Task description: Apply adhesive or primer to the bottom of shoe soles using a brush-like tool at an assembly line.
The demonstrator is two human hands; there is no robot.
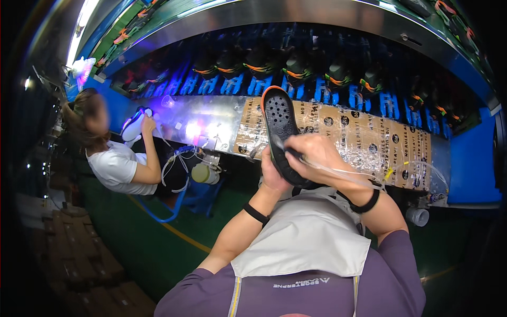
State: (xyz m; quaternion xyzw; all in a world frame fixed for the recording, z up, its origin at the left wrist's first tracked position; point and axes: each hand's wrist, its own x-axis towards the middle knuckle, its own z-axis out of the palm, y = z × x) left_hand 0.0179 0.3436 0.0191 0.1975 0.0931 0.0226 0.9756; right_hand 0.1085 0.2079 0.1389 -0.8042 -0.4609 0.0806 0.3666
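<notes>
A black shoe sole [279,112] with small holes in its forefoot and an orange edge at the toe stands lengthwise in front of me, tilted over the bench edge. Wrapped round its left side near the middle is my left hand [273,171]. My right hand [318,153] is closed on a slim dark-handled tool [293,152], its blurred tip at the sole's middle. From that hand a thin clear tube [348,173] trails to the right. My fingers partly cover the heel half.
Brown printed sheeting [369,140] covers the metal bench [216,113]. Behind it, dark shoes [298,66] hang above blue holders [259,87] under a metal hood [343,26]. At left a co-worker [124,158] handles a white shoe [134,126]. A pale pot [203,173] and a clear cup [418,216] hang at the bench front.
</notes>
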